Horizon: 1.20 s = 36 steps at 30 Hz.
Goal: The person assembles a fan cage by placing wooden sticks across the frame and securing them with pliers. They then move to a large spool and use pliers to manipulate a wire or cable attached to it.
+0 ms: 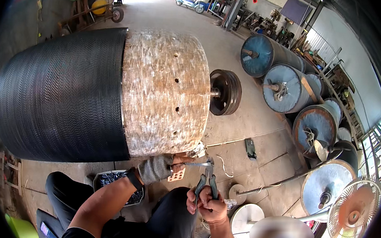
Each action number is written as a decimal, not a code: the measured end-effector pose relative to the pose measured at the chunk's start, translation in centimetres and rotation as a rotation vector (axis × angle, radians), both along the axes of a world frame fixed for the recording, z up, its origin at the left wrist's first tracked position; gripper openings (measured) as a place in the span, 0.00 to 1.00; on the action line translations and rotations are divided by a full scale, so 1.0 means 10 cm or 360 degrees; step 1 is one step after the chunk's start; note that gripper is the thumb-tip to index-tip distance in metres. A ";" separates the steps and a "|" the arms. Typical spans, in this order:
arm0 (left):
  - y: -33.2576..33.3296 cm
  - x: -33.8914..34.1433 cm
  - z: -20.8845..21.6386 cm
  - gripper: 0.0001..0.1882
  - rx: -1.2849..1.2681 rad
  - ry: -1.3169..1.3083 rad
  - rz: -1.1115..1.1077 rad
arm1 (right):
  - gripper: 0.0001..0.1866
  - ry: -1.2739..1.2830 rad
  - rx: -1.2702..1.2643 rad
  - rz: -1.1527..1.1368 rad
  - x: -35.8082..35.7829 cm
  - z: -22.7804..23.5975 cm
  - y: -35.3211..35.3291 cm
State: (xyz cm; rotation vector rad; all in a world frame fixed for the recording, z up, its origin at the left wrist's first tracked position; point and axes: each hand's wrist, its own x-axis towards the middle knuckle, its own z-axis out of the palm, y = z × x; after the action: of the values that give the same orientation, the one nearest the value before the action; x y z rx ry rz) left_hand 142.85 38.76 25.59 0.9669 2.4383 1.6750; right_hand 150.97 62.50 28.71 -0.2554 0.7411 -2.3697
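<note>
My right hand point(214, 210) is wrapped round the dark handles of a pair of pliers point(212, 184), jaws pointing away from me. Their jaws meet the end of a thin, flat metal strip point(198, 164). My left hand point(178, 165), behind a grey knitted cuff point(155, 168), grips that strip; its fingers are partly hidden. Just below it shows a tan-orange piece with small holes point(176, 176), whose kind I cannot make out. Beyond my left hand lies a large drum point(166, 85), its right part worn and whitish with several holes, its left part covered by black ridged wrapping point(65, 94).
A tub of small dark metal pieces point(138, 196) stands by my legs. Pulley wheels point(225, 93) sit on the drum's shaft. Several blue-ended rollers point(281, 88) line the right side. A fan point(353, 214) stands at lower right. A dark green object point(250, 148) lies on the floor.
</note>
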 end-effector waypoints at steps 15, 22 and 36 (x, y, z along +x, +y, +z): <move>0.24 0.00 -0.35 0.17 -0.0290 0.0545 0.0460 | 0.14 0.1382 0.3363 -0.1339 -0.43 -0.38 0.29; -0.15 0.03 -0.12 0.14 -0.0202 0.0046 0.0868 | 0.07 0.0346 0.2856 -0.0920 0.47 -0.50 0.82; 0.10 -0.06 -0.25 0.26 0.0413 -0.0316 0.0607 | 0.18 -0.0747 0.2953 0.1013 3.03 -0.73 1.09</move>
State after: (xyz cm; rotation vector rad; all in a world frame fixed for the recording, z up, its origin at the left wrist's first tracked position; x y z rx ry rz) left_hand 142.23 39.78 23.12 0.3311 2.4246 2.1269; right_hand 181.31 73.36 21.43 0.7063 1.8120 -0.4639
